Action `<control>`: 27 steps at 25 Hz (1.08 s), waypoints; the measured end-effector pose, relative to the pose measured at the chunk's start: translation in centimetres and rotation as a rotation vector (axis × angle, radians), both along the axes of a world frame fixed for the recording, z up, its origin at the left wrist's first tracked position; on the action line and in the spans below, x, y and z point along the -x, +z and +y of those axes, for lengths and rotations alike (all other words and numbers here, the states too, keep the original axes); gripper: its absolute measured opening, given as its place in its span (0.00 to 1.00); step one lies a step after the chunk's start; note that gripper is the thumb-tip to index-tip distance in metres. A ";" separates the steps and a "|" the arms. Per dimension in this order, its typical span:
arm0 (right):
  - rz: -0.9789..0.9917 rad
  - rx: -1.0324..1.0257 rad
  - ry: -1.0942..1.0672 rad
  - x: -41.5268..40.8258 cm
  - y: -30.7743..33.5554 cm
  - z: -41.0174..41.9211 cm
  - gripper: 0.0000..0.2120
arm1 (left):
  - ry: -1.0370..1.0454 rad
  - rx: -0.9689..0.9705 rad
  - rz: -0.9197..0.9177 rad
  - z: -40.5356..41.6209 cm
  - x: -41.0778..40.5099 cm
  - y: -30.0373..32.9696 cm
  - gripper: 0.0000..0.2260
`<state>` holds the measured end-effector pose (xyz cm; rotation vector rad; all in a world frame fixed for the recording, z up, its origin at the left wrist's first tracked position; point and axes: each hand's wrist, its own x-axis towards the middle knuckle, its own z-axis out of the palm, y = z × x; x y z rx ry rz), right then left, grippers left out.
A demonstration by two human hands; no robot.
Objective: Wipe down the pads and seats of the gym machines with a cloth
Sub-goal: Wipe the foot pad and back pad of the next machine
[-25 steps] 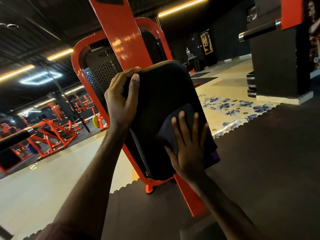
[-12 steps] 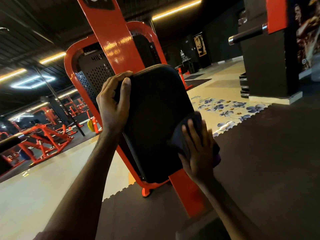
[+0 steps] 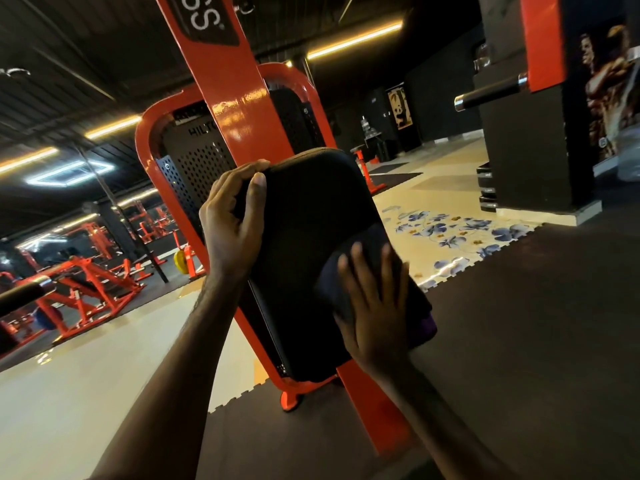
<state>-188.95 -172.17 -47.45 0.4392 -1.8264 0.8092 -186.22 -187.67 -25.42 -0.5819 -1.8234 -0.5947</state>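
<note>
While the left hand (image 3: 230, 225) grips the black back pad (image 3: 311, 244) at its 10 o'clock corner, the right hand (image 3: 375, 306), fingers spread, presses the dark cloth (image 3: 360, 251) flat at 4 o'clock.

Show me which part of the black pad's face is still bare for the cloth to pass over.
Bare: the pad centre and top, between left hand gripping its upper-left edge and right hand. Crowded: lower right, where that hand presses the cloth flat.

Both forearms are bare to the frame's lower edge, and the left hand (image 3: 230, 233) and right hand (image 3: 375, 306) are ungloved.
</note>
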 end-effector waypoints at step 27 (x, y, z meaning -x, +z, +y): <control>-0.156 0.531 0.633 3.9 4.7 5.3 0.29 | 0.002 0.007 -0.015 0.4 -0.3 0.0 0.12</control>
